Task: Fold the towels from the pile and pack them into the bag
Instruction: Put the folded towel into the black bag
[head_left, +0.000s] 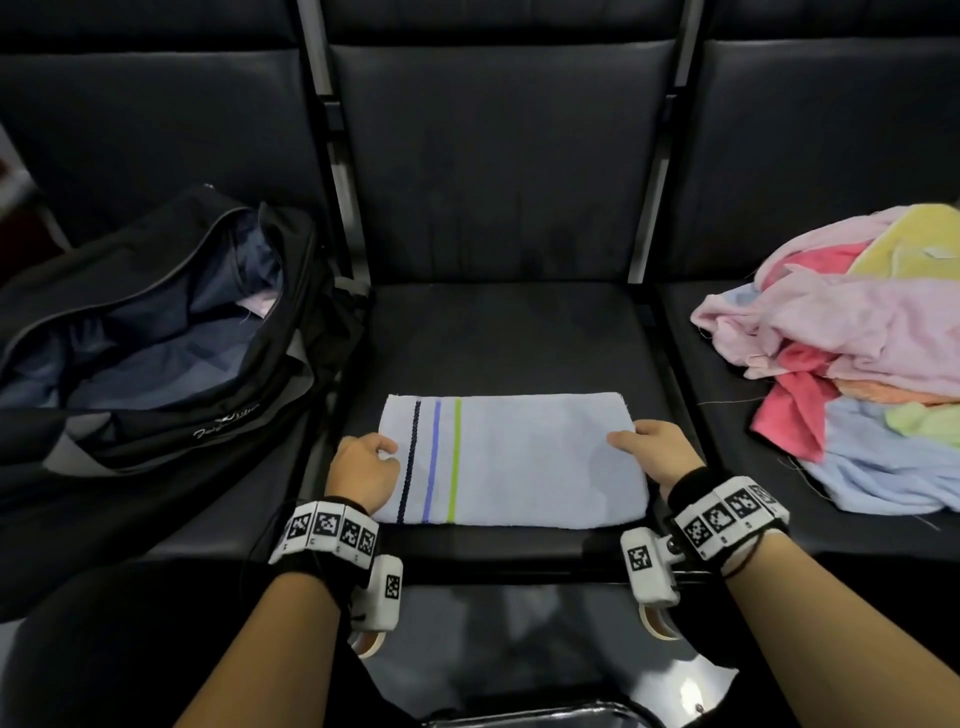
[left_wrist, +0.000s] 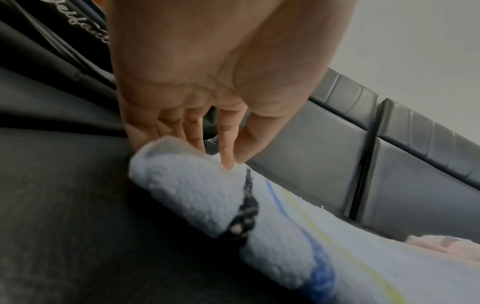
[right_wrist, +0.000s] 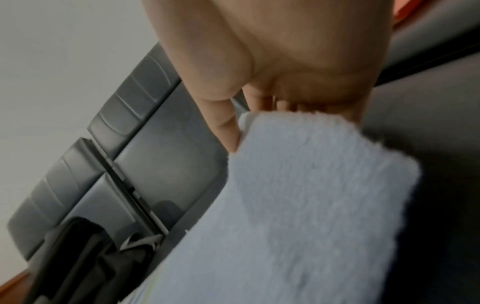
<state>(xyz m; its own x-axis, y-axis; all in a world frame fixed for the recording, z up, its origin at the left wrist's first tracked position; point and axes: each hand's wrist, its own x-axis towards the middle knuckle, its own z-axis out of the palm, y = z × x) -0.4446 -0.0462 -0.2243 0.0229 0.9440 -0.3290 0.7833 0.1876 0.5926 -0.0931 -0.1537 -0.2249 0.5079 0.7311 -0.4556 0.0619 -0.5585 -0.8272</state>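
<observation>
Head view showed a pale blue towel (head_left: 519, 462) lying folded flat on the middle seat (head_left: 498, 332) of a row of dark padded seats, near the seat's front edge. Three thin stripes — dark navy, blue and lime green — ran across the towel close to its left end.

The left hand (head_left: 362, 470) held the towel's left short edge, its thumb on top just beside the navy stripe. From the left wrist view the fingers (left_wrist: 193, 133) went under a lifted, rolled-over edge of the towel (left_wrist: 213, 195) while thumb and forefinger pressed down on the terry from above — a pinch, with the fingers only partly bent.

The right hand (head_left: 657, 454) held the towel's right short edge, thumb lying on top. From the right wrist view the thumb lay against the upper face of the towel (right_wrist: 306, 195) and the other fingers were tucked beneath the raised edge, so that hand (right_wrist: 285, 67) was also pinching the cloth; how far those hidden fingers curled could not be told.

Left of the towel, on the next seat, a black bag (head_left: 156, 338) lay unzipped and gaping, with something pale pink showing inside. Right of the towel, on the other neighbouring seat, sat a loose pile of towels (head_left: 852, 358) in pink, yellow, red, orange, green and light blue.
</observation>
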